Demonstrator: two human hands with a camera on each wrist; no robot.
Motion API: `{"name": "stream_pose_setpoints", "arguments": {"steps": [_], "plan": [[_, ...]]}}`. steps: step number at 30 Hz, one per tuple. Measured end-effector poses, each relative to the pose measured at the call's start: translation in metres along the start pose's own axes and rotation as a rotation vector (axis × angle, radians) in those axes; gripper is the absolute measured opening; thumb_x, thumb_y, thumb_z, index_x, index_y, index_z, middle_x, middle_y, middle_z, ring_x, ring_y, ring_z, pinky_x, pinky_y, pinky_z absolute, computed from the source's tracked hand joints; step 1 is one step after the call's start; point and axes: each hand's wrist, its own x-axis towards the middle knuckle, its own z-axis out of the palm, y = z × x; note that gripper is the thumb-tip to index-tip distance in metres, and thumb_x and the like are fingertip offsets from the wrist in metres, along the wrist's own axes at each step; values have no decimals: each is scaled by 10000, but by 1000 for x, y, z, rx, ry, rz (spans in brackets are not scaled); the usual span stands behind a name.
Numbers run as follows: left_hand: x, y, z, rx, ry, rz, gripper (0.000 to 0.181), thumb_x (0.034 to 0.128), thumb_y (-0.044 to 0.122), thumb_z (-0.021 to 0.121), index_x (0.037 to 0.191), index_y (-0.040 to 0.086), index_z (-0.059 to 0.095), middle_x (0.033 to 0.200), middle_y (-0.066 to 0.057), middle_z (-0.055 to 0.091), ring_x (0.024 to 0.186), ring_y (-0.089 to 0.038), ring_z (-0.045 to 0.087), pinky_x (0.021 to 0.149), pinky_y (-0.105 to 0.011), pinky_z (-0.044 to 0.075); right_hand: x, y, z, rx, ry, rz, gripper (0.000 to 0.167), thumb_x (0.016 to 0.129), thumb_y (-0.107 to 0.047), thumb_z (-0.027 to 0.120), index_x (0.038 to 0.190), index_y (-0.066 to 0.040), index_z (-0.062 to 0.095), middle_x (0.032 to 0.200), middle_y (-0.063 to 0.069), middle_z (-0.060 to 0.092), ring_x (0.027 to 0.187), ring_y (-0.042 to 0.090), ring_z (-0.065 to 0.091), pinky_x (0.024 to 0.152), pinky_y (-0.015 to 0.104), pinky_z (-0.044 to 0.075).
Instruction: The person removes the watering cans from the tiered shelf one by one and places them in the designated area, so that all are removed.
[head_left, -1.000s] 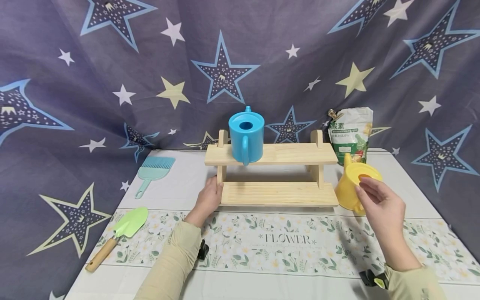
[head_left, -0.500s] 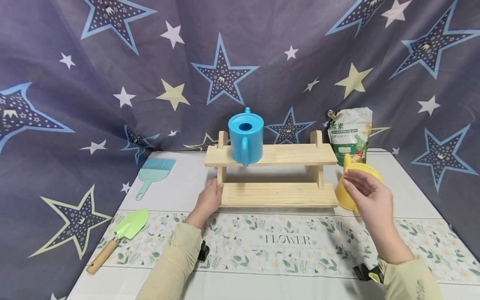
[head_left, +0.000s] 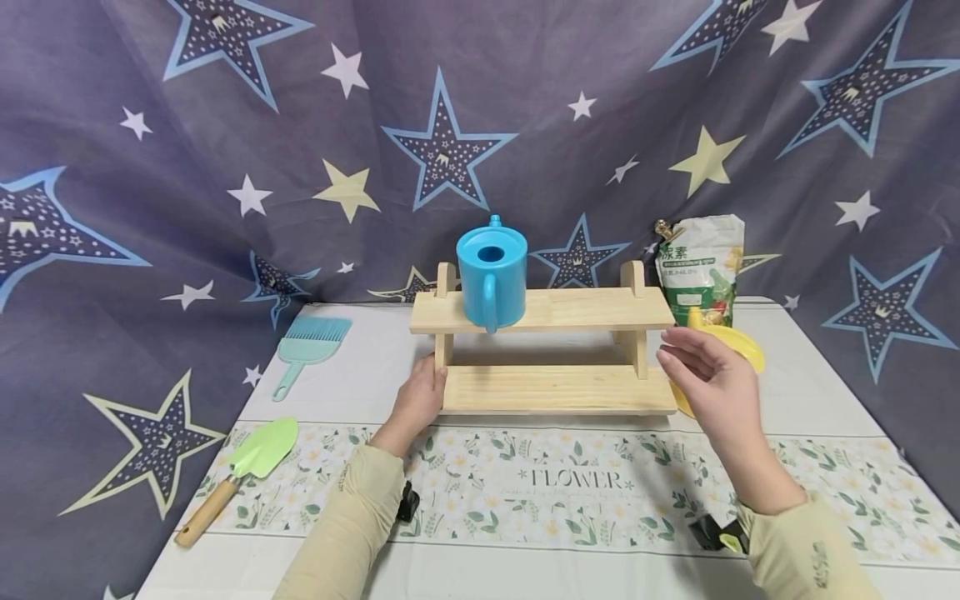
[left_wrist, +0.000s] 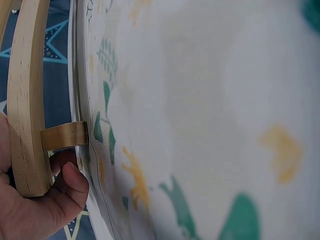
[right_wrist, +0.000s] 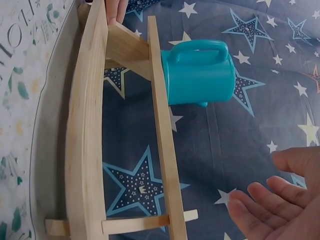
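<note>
A two-tier wooden shelf (head_left: 555,389) stands on the table, and a blue watering can (head_left: 507,287) sits upright on its upper board, left of the middle. At the shelf's lower left end, my left hand (head_left: 417,398) grips the board; the left wrist view has its fingers curled round the wood. My right hand (head_left: 722,385) is held just off the shelf's right end, fingers loosely bent and nothing between them. It partly hides a yellow watering can (head_left: 738,342) behind it. In the right wrist view, the right hand (right_wrist: 277,205) is apart from the wood.
A white and green bag (head_left: 701,271) with a clip stands behind the yellow can. On the left lie a light-blue brush (head_left: 309,343) and a green trowel (head_left: 262,447) with a wooden handle. A star-patterned curtain (head_left: 540,175) hangs behind the table.
My right hand has moved left, from over the yellow watering can to beside the shelf's right end. The left hand has stayed on the shelf.
</note>
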Motion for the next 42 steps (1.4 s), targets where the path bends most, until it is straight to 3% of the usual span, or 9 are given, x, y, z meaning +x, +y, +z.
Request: {"name": "stream_pose_setpoints", "arguments": {"steps": [5,12,21,29,42], "plan": [[1,-1,1,3,-3,-2,502,1073,295,301,1495,24,296,1392,-159,414,1267,-333,486,1066,-486,422,1,-4,5,18,-18,3,320,923,-134,704,1196,23,646,1094,19,697,953,-23,636,803,97,517],[0,-2,2,-4,8,10,494,1073,277,315,1491,13,304,1395,-172,414,1277,-346,477,1073,-499,410,1,-10,13,40,-63,4,351,923,-139,705,1221,28,623,1147,129,676,971,8,643,802,116,531],[-1,-2,2,-5,2,2,505,1073,296,310,1495,20,300,1400,-166,412,1273,-344,482,1068,-498,416,4,-18,23,100,-115,-28,359,910,-99,714,1225,38,611,1127,23,684,987,55,659,810,145,545],[1,-2,1,-7,4,-6,508,1072,306,307,1495,23,305,1398,-163,416,1284,-340,472,1078,-495,405,5,-25,35,132,-142,-57,368,899,-67,720,1236,34,610,1160,199,664,1012,130,665,841,143,533],[3,-3,3,-7,12,-8,506,1074,299,314,1494,19,307,1373,-166,435,1259,-345,491,1062,-498,423,6,-28,50,159,-180,-69,364,904,-79,717,1232,35,609,1179,161,667,1036,254,664,851,165,540]]}}
